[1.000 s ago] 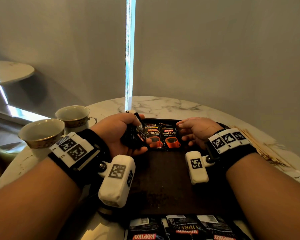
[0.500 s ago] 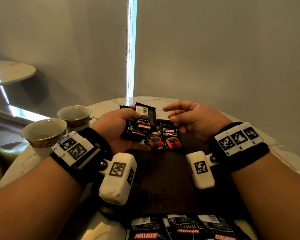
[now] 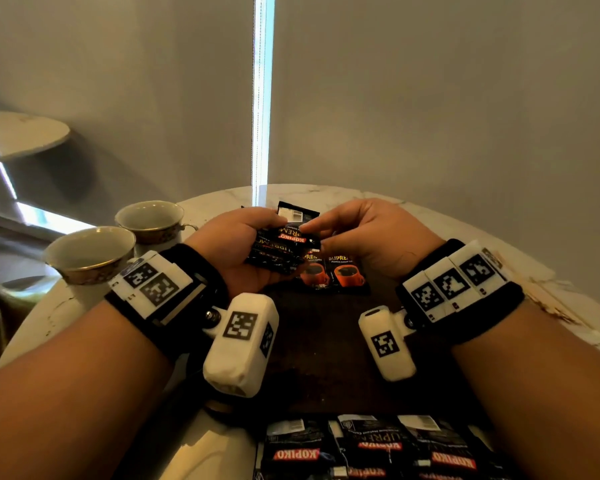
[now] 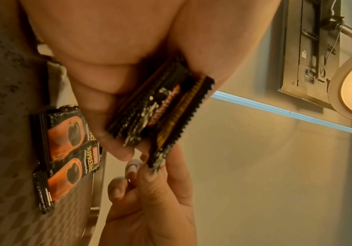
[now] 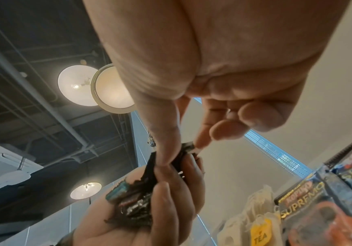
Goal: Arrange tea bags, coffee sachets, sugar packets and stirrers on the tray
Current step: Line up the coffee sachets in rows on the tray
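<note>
The left hand (image 3: 238, 244) grips a stack of sachets (image 3: 278, 251), fingers curled under it and thumb on top, raised over the tray (image 3: 326, 358) at its 11 o'clock corner. The right hand (image 3: 368, 237) meets it from 3 o'clock, thumb and forefinger pinching the top sachet (image 3: 297, 225) at its right edge; its other fingers curl loosely.

Two sachets (image 3: 331, 275) lie side by side, edges touching, at the tray's 12 o'clock rim, just below the hands. The tray's dark middle is bare between them and the near sachets (image 3: 368, 448), which lie in a row at 6 o'clock. Two cups (image 3: 118, 240) stand at 10 o'clock on the marble surface (image 3: 465, 233), close to the left wrist. Stirrers (image 3: 548, 299) lie at 3 o'clock by the surface's edge.

The left wrist view alone shows the stack's serrated ends (image 4: 160, 106) fanned apart, the pinched sachet (image 4: 179, 123) separated from the rest. The right wrist view alone shows tea bags (image 5: 257, 228) with yellow tags beside other sachets (image 5: 318, 199) at 4 o'clock.
</note>
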A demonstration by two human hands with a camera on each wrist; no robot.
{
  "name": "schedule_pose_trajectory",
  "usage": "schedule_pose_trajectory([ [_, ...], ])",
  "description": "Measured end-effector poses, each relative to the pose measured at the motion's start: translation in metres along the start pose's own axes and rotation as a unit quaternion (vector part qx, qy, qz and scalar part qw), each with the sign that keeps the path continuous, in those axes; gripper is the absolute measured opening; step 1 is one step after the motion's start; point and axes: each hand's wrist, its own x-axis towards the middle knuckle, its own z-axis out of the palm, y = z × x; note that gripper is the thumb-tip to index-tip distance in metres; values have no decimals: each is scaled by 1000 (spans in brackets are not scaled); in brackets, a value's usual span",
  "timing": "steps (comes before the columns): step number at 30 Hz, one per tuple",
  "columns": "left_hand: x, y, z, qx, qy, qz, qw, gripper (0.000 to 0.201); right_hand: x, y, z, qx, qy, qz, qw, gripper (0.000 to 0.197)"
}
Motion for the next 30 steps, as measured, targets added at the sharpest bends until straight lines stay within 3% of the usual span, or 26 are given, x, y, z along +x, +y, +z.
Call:
schedule_pose_trajectory([
  [4, 2, -2, -4, 11, 0, -22, 1000, 39, -1, 2, 2, 3, 22, -15, 1000, 21],
  [8, 2, -1, -3, 12, -1, -41, 999, 24, 2, 2, 2, 105, 102, -53, 988, 9],
  [12, 6, -1, -7, 44, 61, -8, 997, 17, 13, 13, -5, 146, 183, -22, 972, 17],
  [19, 4, -1, -5, 14, 52, -7, 999, 12, 22, 30, -8, 162, 195, 78, 964, 13],
  [23, 4, -3, -5, 23, 53, 12, 998, 29, 21, 32, -10, 140, 192, 126, 963, 15],
  [26, 3, -4, -3, 38, 65, 7, 997, 30, 19, 33, -7, 130, 163, 182, 961, 14],
  [30, 3, -5, -3, 57, 65, -15, 996, 32, 17, 33, -6, 105, 156, 204, 961, 16],
])
